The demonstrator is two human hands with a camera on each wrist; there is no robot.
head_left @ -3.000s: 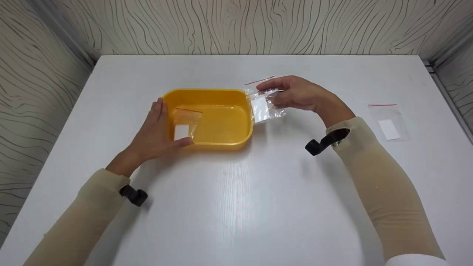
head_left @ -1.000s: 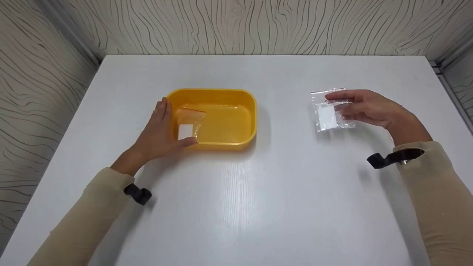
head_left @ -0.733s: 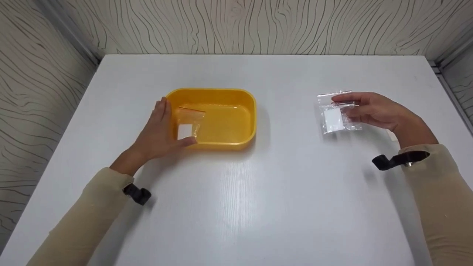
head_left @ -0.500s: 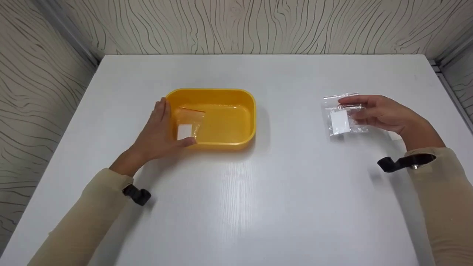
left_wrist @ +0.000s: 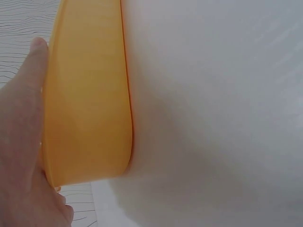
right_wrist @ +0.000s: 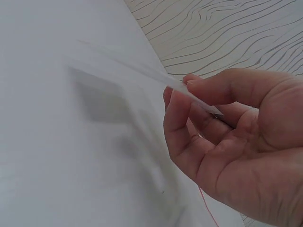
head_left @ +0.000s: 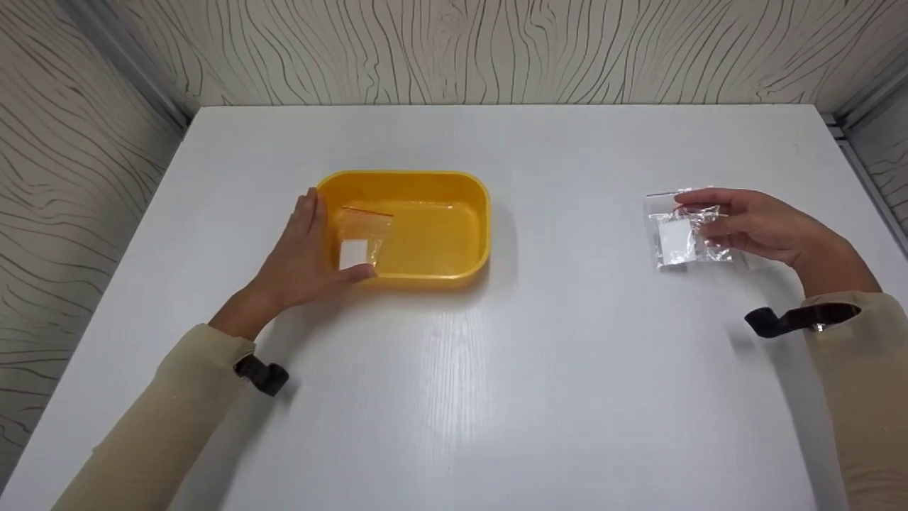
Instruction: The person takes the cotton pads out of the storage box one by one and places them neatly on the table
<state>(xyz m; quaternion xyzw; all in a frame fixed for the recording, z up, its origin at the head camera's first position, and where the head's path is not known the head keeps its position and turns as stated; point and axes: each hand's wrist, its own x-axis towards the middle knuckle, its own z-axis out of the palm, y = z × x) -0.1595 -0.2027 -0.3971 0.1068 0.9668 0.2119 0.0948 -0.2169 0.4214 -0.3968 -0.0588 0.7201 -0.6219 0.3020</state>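
My left hand [head_left: 294, 248] rests on the left end of a yellow plastic tub [head_left: 433, 241], fingers straight along its side and thumb on the front rim. In the left wrist view the thumb lies along the rim of the tub [left_wrist: 87, 94]. Inside the tub is a small clear zip bag with a red seal line and a white card [head_left: 353, 253]. Far to the right, my right hand [head_left: 766, 227] pinches another clear zip bag [head_left: 677, 241] between thumb and fingers, above the table. The right wrist view shows this bag [right_wrist: 137, 66] edge-on.
A third zip bag [head_left: 759, 262] lies on the white table [head_left: 567, 369], mostly hidden by my right hand. Its red seal line [right_wrist: 202, 194] shows below the hand in the right wrist view. Wood-patterned panels [head_left: 454, 53] border the table.
My right hand has carried its bag from the tub's right edge far to the right and now covers most of the bag lying there. My left hand stays at the tub.
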